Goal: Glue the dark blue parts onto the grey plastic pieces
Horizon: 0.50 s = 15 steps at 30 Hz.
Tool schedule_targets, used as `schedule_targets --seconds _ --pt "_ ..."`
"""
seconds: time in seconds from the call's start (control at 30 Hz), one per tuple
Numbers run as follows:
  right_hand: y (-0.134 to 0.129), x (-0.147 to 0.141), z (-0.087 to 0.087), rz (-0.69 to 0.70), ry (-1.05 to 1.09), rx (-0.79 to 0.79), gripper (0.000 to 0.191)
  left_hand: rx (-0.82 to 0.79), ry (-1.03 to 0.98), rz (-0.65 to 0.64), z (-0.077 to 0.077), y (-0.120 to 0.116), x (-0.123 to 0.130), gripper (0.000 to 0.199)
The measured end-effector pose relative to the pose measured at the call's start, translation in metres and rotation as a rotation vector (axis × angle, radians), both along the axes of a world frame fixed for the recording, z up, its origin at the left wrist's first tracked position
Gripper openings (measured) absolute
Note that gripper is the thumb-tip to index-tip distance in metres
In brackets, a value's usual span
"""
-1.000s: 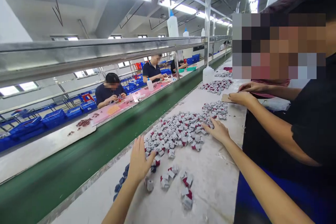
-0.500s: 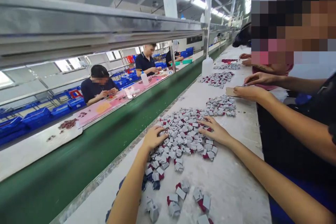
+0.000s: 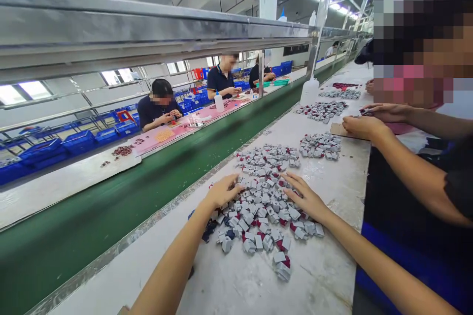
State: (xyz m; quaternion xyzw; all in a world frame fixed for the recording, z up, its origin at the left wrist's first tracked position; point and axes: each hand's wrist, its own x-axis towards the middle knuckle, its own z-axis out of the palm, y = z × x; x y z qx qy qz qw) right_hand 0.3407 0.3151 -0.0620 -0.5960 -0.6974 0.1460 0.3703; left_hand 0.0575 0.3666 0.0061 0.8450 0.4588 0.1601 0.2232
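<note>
A spread pile of small grey and dark-red plastic pieces lies on the white worktable. At the pile's left edge rests my left hand, fingers apart and touching the pieces. My right hand lies over the right side of the pile with its fingers spread. Neither hand grips a piece that I can see. Some dark blue pieces sit beside my left forearm, partly hidden by it.
Beyond the pile are smaller heaps of like pieces and a white squeeze bottle. A co-worker's hands work at the right edge. A green conveyor belt runs along the left, under a metal shelf. Other people sit across it.
The loose pieces nearest me now lie closer to the main pile. Both my hands remain spread on the pile. The camera view has shifted left.
</note>
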Motion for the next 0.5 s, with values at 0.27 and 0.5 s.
schedule_targets --seconds 0.27,0.5 --pt "-0.080 0.001 -0.014 -0.054 -0.067 0.012 0.072 -0.023 -0.024 0.085 0.035 -0.043 -0.033 0.045" --pt "-0.128 -0.031 -0.031 -0.134 -0.074 0.188 0.031 -0.018 -0.151 0.243 0.074 -0.194 -0.057 0.042"
